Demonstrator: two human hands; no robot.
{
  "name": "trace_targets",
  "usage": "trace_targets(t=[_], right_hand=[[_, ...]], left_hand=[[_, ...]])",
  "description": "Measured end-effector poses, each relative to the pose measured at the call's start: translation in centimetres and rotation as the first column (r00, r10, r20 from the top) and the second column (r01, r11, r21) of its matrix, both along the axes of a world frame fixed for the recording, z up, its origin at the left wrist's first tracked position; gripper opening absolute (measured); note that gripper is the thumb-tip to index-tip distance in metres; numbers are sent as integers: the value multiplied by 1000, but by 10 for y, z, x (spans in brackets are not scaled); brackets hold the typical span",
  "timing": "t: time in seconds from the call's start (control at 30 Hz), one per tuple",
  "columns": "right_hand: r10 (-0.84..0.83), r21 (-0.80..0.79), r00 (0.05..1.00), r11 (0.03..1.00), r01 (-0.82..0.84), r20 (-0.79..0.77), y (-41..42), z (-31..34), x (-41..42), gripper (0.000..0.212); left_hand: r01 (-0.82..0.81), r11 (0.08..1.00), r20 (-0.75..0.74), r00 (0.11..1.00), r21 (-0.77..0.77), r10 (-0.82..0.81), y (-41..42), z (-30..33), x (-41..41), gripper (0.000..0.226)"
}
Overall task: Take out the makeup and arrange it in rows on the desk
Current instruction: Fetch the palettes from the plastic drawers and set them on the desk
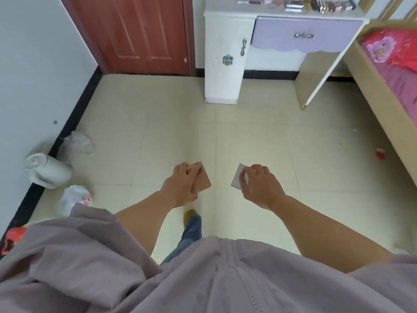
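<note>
You are standing on a pale tiled floor (248, 136), looking down at both hands held out in front of your waist, with the counter (228, 10) well ahead of you at the far wall. Your left hand (182, 186) grips a flat pink compact (202, 180), fingers curled over its top edge and thumb underneath. Your right hand (259, 184) pinches a small pale case (238, 178), partly clear, by its near side. Both pieces are carried level and apart from each other — likely so neither scrapes the other or slips on the walk over.

On the counter, more makeup (295, 2) already lies along the top, at the upper edge of the view; it is too small and blurred to tell how the rows run. A lilac drawer (304, 33) sits under the counter top, shut. Right of the counter is a bed (392, 55) with a red and pink cover; left of it, a reddish door (135, 30).

Back from the counter, on the floor along the left wall, sit a white kettle (48, 170) and crumpled plastic bags (74, 197). A small red scrap (380, 153) lies on the floor beside the bed.

No brand, label or writing can be read on either piece or anywhere else — the frame is soft.

You seem mid-carry: both pieces are still to be set down on the counter.
</note>
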State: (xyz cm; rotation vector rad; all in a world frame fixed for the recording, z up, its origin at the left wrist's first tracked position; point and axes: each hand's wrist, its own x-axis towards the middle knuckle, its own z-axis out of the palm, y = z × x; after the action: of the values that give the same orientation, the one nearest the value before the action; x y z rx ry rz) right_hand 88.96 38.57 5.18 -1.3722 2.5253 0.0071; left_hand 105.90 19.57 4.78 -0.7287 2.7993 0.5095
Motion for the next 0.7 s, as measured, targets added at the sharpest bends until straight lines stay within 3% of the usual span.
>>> trace_targets(t=[0.27, 0.53, 0.7], right_hand=[[-119, -125, 992, 985, 122, 30, -165, 20, -104, 51], [-147, -52, 989, 988, 146, -20, -250, 5, -251, 50], [-154, -66, 988, 986, 152, -19, -307, 7, -376, 47]], left_hand=[[28, 998, -16, 999, -57, -29, -178, 34, -124, 82], [137, 990, -15, 990, -21, -138, -263, 19, -282, 86], [76, 997, -37, 996, -20, -77, -324, 18, -397, 84]])
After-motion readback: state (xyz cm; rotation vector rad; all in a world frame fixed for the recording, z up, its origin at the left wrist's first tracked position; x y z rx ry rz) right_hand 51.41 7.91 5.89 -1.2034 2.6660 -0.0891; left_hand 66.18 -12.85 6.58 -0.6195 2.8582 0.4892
